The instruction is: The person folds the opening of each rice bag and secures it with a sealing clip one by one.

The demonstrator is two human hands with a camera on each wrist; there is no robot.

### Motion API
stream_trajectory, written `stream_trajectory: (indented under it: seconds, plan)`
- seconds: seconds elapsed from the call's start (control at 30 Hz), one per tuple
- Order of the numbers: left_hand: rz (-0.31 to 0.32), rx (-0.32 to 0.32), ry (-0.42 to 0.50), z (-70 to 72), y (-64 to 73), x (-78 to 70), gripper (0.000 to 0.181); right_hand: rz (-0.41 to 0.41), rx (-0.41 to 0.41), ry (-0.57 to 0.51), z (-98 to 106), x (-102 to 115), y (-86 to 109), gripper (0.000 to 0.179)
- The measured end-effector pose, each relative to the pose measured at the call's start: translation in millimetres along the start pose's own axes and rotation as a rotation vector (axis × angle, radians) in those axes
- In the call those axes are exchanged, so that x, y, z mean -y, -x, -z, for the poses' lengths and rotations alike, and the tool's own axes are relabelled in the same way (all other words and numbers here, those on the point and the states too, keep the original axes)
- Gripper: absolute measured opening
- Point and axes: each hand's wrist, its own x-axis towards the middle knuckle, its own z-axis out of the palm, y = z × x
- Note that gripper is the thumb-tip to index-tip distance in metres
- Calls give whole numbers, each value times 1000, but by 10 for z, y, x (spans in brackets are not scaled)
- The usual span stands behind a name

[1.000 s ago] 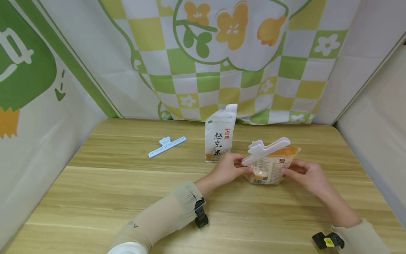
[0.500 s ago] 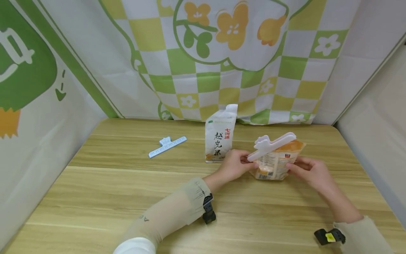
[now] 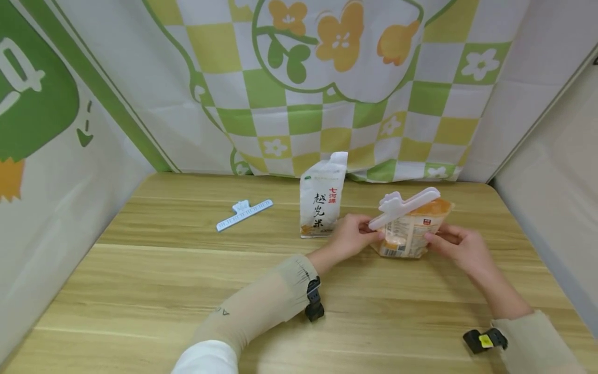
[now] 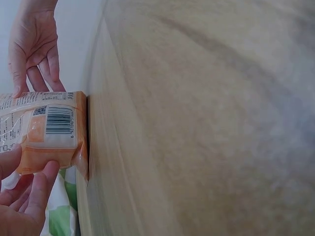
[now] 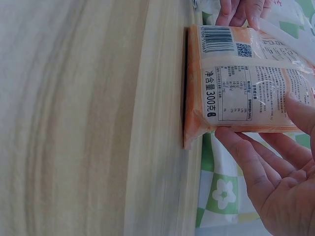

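Wrist straps (image 3: 314,300): 2 black bands, 1 at each sleeve cuff, set back from the fingers, presumably to leave them free.
Right hand (image 3: 467,252): parted about as far as the bag was thick, thumb on the printed face and fingers along the side and behind, pinching that end.
Left hand (image 3: 349,239): likewise closed to a pinch on the opposite end, just below the clip; the matched holds probably kept the soft pack level.
Orange bag (image 3: 413,236): between the hands, on the right half of the worktop (image 3: 154,280), barcode low; whether its base bore weight, I could not tell.
Pink clip (image 3: 397,208): slanted across the bag's upper left, seemingly to pinch the top closed.
White bag (image 3: 322,200): upright beyond the left hand, apparently steadied by its own filling.
Blue clip (image 3: 245,214): flat, well apart at left, gripping nothing.
Checked cloth (image 3: 306,117): hung behind everything, likely as a backdrop.
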Motion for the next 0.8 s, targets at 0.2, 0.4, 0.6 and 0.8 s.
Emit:
stream_trajectory:
  seconds: [0.2,0.4,0.6,0.8]
  plan:
    - [18,-11,-17,-31,-71,-13,30,9,-21,-89,15,-49,-57,31]
    - [26,-40,6,-69,-146,-15,32,-18,-31,-52,46,-63,-112,54]
    - [37,-64,11,-108,-215,-15,34,-34,-25,-76,71,-50,-153,58]
    - [51,-97,34,-157,-251,-28,32,-34,-36,-76,93,-78,-215,60]
